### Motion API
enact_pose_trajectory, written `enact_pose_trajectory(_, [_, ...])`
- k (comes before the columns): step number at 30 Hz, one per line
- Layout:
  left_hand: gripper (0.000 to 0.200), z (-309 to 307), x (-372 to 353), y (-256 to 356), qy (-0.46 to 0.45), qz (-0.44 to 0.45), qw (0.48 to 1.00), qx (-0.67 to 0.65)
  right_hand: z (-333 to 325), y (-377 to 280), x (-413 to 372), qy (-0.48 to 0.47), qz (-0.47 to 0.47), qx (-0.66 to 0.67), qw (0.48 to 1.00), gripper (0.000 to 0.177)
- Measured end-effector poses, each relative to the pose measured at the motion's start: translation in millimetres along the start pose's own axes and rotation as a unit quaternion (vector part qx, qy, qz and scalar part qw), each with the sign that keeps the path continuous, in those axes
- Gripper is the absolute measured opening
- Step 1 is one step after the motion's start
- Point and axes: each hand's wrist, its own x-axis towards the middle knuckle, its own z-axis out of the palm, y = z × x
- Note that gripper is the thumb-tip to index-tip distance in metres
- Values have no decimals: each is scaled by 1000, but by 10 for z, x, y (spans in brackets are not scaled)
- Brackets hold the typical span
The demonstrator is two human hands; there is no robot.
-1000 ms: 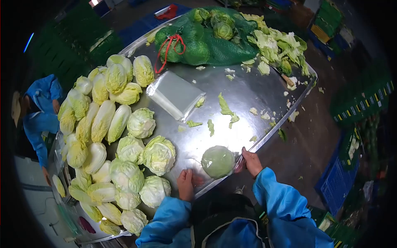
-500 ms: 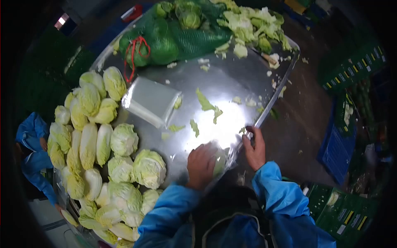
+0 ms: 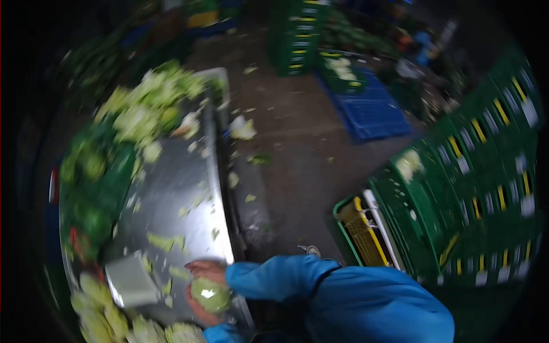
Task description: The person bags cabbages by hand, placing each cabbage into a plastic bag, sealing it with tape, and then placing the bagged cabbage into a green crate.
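Observation:
A round, pale green cabbage [image 3: 210, 295] with a glossy, film-like shine sits between my hands near the table's right edge. My left hand [image 3: 200, 308] curves around its near left side. On its far side, my right hand [image 3: 207, 270] is laid over it, fingers pointing left. Some fingers of both hands are hidden or blurred. Left of the hands lies a flat stack of clear plastic bags [image 3: 132, 280]. Torn leaf pieces [image 3: 166, 242] are scattered on the metal table [image 3: 166, 183]. Chinese cabbages [image 3: 100, 306] are grouped at the lower left.
A green net bag [image 3: 94, 188] of cabbages and a heap of trimmed leaves [image 3: 148, 106] occupy the table's far left. Stacked green crates [image 3: 486, 166] stand at the right. A blue pallet [image 3: 372, 108] lies on the floor, which has leaf scraps.
The view has swung right, bringing the crates closer into sight. My right hand has come from the table edge onto the cabbage, which now shows between both hands.

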Motion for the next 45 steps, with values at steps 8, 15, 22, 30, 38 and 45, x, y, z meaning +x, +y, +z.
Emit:
enact_pose_trajectory(8, [58,1476,-263,140,-94,-179,976,80,-528,-1323,-1189,4,-22,-43,999,61])
enact_pose_trajectory(15, [66,3605,-773,-840,-313,-367,876,-15,-1671,-2464,-3568,249,-233,-183,922,83])
enact_pose_trajectory(22, [73,5524,-2318,-2939,-606,-283,694,267,-2778,-2773,-6013,496,-319,160,791,53])
enact_pose_trajectory(30, [64,5477,-2451,-5063,-691,-114,328,635,-3888,-1542,-6850,468,-108,353,803,62])
enact_pose_trajectory(38, [50,5557,-2308,-5084,-632,-10,172,756,-4035,-1227,-6480,517,-98,337,781,66])
enact_pose_trajectory(45, [46,5968,-2253,-4136,-642,170,255,702,-4018,-1413,-6504,569,57,259,778,89])
